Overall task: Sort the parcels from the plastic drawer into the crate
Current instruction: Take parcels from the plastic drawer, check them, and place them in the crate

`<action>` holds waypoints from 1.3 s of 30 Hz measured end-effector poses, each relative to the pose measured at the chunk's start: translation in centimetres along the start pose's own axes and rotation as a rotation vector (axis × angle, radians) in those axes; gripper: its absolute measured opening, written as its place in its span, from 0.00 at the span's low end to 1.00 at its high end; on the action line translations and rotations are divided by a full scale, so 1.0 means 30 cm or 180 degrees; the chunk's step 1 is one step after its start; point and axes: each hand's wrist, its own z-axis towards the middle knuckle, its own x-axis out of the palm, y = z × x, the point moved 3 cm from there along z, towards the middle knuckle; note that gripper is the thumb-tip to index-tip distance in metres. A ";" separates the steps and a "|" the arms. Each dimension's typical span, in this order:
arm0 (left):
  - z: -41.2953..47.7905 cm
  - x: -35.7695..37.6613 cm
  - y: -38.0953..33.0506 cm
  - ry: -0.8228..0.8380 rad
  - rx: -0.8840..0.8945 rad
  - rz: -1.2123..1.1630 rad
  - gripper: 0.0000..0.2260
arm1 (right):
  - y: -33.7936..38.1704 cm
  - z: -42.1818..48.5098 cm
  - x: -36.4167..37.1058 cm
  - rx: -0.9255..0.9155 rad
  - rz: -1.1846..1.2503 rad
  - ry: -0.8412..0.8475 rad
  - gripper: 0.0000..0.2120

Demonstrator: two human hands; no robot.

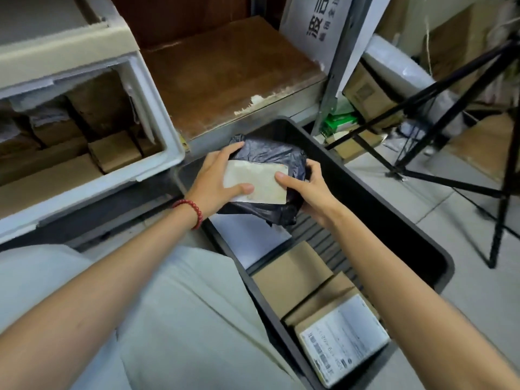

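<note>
We log boxed parcels (289, 274) at the crate's (394, 220) near end. Over its far end, left hand (216, 178) and right hand (312, 190) clasp the black bagged parcel (270, 152) by its sides. Soft, slippery film, likely light; side holds suit it.

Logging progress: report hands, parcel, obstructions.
Left hand and right hand grip black-bagged parcel over crate. Cardboard boxes already inside. More in plastic drawer. No obstruction seen.

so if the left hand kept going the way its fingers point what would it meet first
The black-bagged parcel, which the left hand grips. Past it, the far wall of the crate looks next, though depth is unclear.
</note>
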 end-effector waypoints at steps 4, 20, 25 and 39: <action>0.012 0.088 -0.039 0.0020 0.0109 0.0053 0.37 | -0.031 0.005 -0.102 0.0107 -0.0049 -0.0299 0.46; 0.034 0.605 -0.198 0.1177 0.0318 -0.0174 0.35 | -0.152 -0.242 -0.537 0.0146 -0.1220 -0.1444 0.46; 0.010 0.727 -0.239 0.1882 0.0315 -0.0345 0.38 | -0.197 -0.334 -0.616 0.0460 -0.1520 -0.2065 0.42; 0.052 0.511 -0.075 0.0876 0.0603 0.1681 0.30 | -0.213 -0.252 -0.539 0.0705 -0.3013 -0.1273 0.29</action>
